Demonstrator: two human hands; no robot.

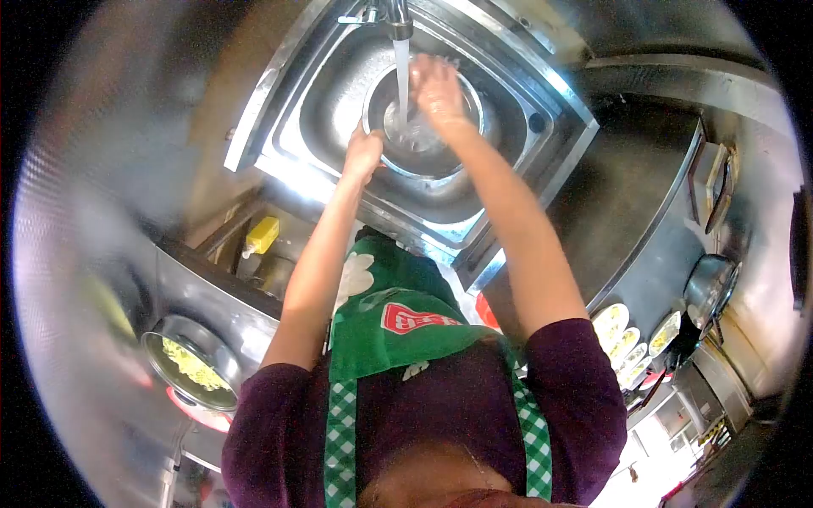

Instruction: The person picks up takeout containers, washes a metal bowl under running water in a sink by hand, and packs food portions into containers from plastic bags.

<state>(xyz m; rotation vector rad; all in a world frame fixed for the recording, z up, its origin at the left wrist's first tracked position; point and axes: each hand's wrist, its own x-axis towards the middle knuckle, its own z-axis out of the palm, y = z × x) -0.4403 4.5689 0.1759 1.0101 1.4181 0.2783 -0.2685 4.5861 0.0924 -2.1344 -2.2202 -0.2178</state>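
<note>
My left hand (pixel 364 156) steadies the bowl (pixel 428 162) by its rim, between the sink's (pixel 334 97) edges; my blurred right hand (pixel 439 93) seems unclenched. Best sweep the whole wall evenly.

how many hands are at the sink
2: the left hand at the bowl's near-left edge, the right hand over its far side, right of the running water. No others show.

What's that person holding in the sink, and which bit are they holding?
The left hand holds a metal bowl by its rim, on the left. The right hand is blurred; I can't tell if it grips anything.
</note>
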